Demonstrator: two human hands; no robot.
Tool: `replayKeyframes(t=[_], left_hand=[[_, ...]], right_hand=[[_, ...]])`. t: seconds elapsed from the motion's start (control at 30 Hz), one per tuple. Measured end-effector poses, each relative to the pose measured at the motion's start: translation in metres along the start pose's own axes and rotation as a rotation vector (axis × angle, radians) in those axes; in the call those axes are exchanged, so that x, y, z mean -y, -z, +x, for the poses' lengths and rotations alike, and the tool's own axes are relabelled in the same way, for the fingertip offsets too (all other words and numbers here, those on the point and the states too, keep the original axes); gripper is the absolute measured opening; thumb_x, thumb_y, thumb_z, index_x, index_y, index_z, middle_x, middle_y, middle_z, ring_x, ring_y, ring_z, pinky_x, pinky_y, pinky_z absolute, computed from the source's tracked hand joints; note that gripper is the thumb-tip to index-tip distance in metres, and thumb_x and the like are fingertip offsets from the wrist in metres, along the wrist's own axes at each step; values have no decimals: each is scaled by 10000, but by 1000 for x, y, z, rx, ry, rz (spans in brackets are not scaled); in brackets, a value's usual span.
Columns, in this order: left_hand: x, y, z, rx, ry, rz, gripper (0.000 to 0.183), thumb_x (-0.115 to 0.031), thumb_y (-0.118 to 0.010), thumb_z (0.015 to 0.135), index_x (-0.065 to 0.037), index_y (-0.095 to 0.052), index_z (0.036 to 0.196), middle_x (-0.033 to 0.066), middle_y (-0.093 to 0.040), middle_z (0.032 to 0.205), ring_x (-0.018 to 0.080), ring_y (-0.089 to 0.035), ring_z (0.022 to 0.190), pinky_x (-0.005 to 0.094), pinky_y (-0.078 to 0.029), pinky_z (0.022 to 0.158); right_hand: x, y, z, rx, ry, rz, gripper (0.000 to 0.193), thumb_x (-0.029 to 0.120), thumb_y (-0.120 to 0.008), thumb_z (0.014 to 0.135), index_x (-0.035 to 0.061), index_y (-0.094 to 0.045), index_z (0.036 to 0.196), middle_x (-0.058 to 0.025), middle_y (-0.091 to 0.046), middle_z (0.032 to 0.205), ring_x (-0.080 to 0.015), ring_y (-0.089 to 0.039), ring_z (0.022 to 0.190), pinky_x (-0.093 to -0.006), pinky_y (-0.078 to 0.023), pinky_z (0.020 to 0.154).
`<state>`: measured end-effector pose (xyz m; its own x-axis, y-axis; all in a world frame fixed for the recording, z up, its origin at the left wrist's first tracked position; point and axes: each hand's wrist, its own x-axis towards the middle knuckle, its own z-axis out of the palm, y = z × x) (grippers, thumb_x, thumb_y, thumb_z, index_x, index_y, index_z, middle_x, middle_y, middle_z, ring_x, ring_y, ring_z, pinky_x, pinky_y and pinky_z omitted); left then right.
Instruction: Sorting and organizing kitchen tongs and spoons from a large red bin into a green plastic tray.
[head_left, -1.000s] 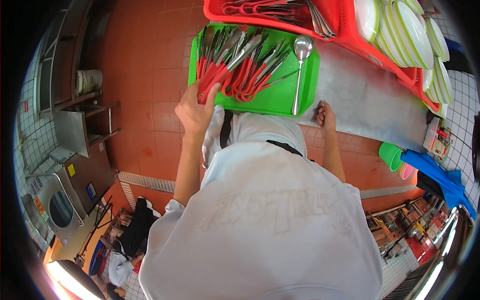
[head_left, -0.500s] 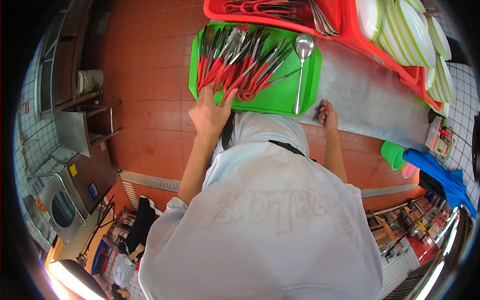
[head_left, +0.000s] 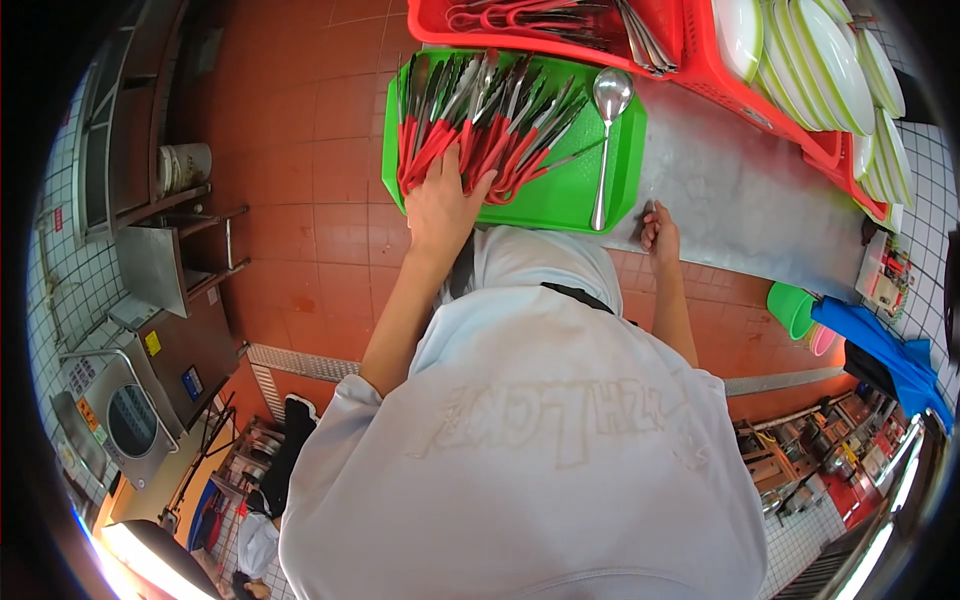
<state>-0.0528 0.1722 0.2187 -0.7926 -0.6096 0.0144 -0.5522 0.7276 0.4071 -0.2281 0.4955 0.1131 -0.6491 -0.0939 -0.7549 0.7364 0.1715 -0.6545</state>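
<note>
Several tongs (head_left: 500,130) with red handles and metal arms lie side by side in a green tray (head_left: 570,195), handles toward me. My left hand (head_left: 440,210) reaches over the tray's near edge, its thumb and fingers closed about some red handles at the left of the bunch. At the tray's right side lies a large metal serving spoon (head_left: 605,140), bowl away from me. My right hand (head_left: 661,235) is by the near edge of the steel counter, right of the tray, with curled fingers and nothing visible in them.
Beyond the tray stands a red basket (head_left: 560,48) with more red-handled tongs and metal utensils. Another red basket (head_left: 765,115) at the right holds several white plates (head_left: 830,65) with green rims. The tray rests on a steel counter (head_left: 740,210). A green bucket (head_left: 790,308) stands below, right.
My left hand has moved right and slightly farther over the red handles, and the tongs at the left sit closer together. My right hand has stayed by the counter edge.
</note>
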Motion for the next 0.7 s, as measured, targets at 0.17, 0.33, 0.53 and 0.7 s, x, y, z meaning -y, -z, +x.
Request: replayKeyframes(t=[0.17,0.33,0.53,0.7], left_hand=[[-9,10,1,-50,7,19,541,-450,-643,824,-12,-562,1132,174,-637,918,347,-649,660,417,-527,545],[-3,24,12,-100,150,-6,411,-396,-656,835,-27,-618,1012,109,-654,845,313,-645,713,404,-506,595],[13,31,57,-225,86,-54,298,-303,-642,843,-30,-630,960,128,-640,823,319,-638,676,416,-510,585],[12,22,116,-348,-148,-75,291,-273,-660,823,-35,-628,987,127,-631,893,313,-628,801,416,-504,676]], right_hand=[[-2,2,3,-4,2,23,407,419,-589,876,63,-502,700,8,-333,466,-125,-318,356,-276,-227,362],[0,2,2,-10,-21,-16,389,441,-585,868,89,-497,729,25,-319,466,-105,-321,362,-262,-229,356],[1,-1,-3,8,17,-18,396,445,-582,871,79,-505,742,26,-320,475,-97,-316,366,-257,-225,353],[2,-4,-5,11,25,-9,401,432,-573,883,54,-535,753,19,-326,473,-106,-320,364,-264,-233,356]])
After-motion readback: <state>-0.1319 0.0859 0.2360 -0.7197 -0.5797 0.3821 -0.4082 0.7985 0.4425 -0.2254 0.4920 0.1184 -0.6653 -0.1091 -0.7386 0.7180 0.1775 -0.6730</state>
